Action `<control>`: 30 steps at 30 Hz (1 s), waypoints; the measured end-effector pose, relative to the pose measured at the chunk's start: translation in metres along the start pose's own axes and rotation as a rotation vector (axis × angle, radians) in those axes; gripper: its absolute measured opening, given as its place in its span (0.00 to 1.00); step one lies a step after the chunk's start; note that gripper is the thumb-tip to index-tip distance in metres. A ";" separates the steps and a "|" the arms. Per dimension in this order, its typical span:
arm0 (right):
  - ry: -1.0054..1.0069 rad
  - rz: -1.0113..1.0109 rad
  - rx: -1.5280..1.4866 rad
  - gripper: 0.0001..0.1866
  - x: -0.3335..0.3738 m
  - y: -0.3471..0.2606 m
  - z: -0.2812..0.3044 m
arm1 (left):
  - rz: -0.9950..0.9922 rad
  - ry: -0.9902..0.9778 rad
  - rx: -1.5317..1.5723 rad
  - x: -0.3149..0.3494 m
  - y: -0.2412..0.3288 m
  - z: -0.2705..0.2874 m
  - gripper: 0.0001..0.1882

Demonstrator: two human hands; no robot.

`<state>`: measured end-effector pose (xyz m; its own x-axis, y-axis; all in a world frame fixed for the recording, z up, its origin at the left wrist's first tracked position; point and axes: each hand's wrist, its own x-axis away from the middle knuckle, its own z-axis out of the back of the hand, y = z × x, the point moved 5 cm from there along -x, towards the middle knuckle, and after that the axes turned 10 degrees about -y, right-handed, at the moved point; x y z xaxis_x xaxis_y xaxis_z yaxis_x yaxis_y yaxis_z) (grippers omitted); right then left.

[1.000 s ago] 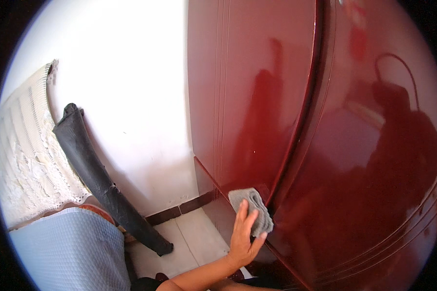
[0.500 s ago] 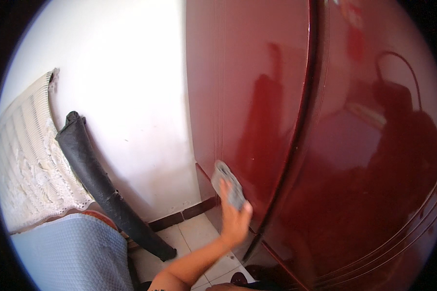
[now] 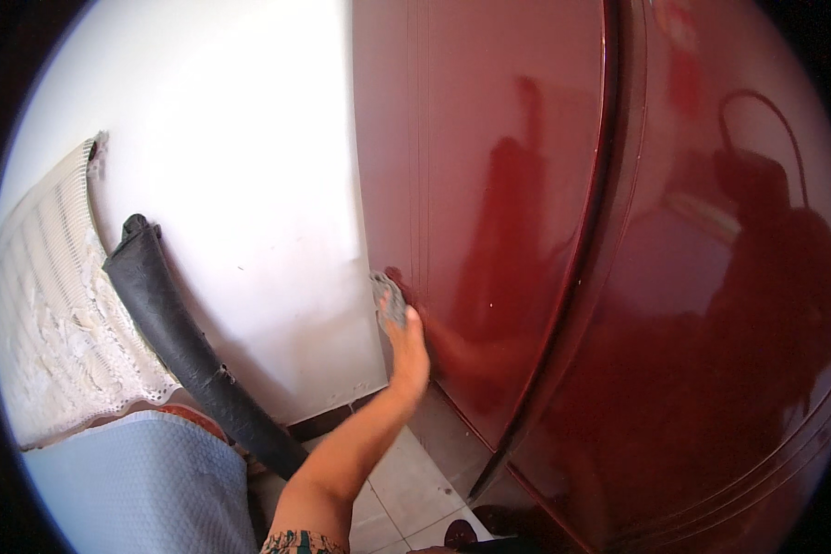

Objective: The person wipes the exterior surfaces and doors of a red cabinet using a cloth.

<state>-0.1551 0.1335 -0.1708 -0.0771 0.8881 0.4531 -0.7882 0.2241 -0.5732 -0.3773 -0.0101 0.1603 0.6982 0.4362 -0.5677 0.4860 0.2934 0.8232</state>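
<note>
My left hand [image 3: 408, 346] presses a folded grey cloth [image 3: 390, 300] against the left edge of a glossy dark red cabinet door [image 3: 489, 305], close to the white wall. Its fingers lie over the cloth, with the thumb on the right side. My left forearm rises from the lower edge, a patterned sleeve [image 3: 300, 543] at the elbow. Only a sliver of skin shows at the bottom edge, perhaps my right hand [image 3: 431, 550]; no fingers can be made out there.
A second red door [image 3: 711, 369] stands to the right, past a dark vertical gap. Leaning on the white wall [image 3: 249, 185] is a long black wrapped roll [image 3: 180, 323]. A lace-covered headboard [image 3: 74, 314] and blue quilted bedding [image 3: 148, 480] fill the left. Pale floor tiles [image 3: 406, 480] lie below.
My left hand has moved up and left with the grey cloth, from the lower door face to its left edge. The view has shifted slightly.
</note>
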 end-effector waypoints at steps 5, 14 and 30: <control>-0.209 -0.084 -0.120 0.15 -0.019 -0.008 -0.006 | 0.399 0.014 0.291 -0.053 -0.052 0.043 0.43; -0.291 -0.151 -0.075 0.19 0.040 -0.067 0.055 | -0.417 -0.250 -0.294 0.107 0.047 -0.028 0.42; -0.148 -0.101 -0.016 0.15 0.023 -0.038 0.038 | -0.281 -0.040 -0.069 -0.067 0.082 0.012 0.41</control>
<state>-0.1506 0.1302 -0.1128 -0.0880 0.7921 0.6040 -0.7869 0.3164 -0.5297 -0.3779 -0.0261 0.2661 0.5620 0.2957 -0.7725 0.6278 0.4556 0.6311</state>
